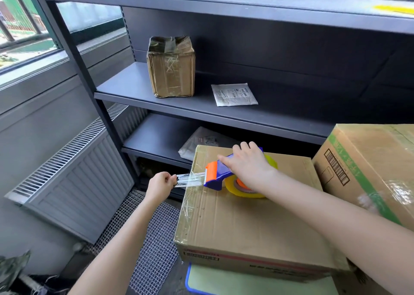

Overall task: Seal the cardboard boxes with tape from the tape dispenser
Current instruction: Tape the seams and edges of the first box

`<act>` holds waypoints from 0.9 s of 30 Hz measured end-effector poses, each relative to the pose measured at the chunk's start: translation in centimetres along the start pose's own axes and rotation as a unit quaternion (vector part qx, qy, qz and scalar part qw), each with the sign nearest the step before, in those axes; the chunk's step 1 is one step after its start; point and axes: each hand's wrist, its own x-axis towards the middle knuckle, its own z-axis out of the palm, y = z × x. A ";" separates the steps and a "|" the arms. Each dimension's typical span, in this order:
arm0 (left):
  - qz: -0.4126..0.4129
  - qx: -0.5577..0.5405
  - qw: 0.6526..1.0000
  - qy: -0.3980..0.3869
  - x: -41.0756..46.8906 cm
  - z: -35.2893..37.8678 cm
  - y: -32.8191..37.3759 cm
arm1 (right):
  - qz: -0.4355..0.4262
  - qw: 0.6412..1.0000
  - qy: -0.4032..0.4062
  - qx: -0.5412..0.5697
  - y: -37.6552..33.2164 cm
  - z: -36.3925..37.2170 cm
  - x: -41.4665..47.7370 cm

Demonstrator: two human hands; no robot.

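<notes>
Right hand [248, 167]: it grips the blue and orange tape dispenser [220, 173], which lies on top of the big cardboard box [242, 218], near its far left edge.
Left hand [160, 183]: fingers curled, pinching the free end of the clear tape [190, 180], stretched out past the left side of the box.
Second box [369, 171]: just beside, on the right.
Shelf [134, 90]: a small taped box [171, 67] and a white packet [234, 94] lie on it.

The right hand [248, 167] covers the handle of the tape dispenser [220, 176] — the green-striped box [369, 167] runs off-frame.
</notes>
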 end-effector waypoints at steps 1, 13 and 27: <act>-0.001 -0.004 1.000 0.000 0.0 0.1 0.1 | 0.001 1.000 -0.004 -0.001 0.0 0.0 0.0; -0.035 -0.039 0.997 -0.054 -1.1 3.8 0.4 | -0.007 1.000 -0.016 -0.019 -0.2 0.0 0.0; -0.014 -0.141 0.988 0.053 -2.3 2.1 3.1 | -0.035 0.998 -0.039 -0.047 -0.1 -0.1 0.7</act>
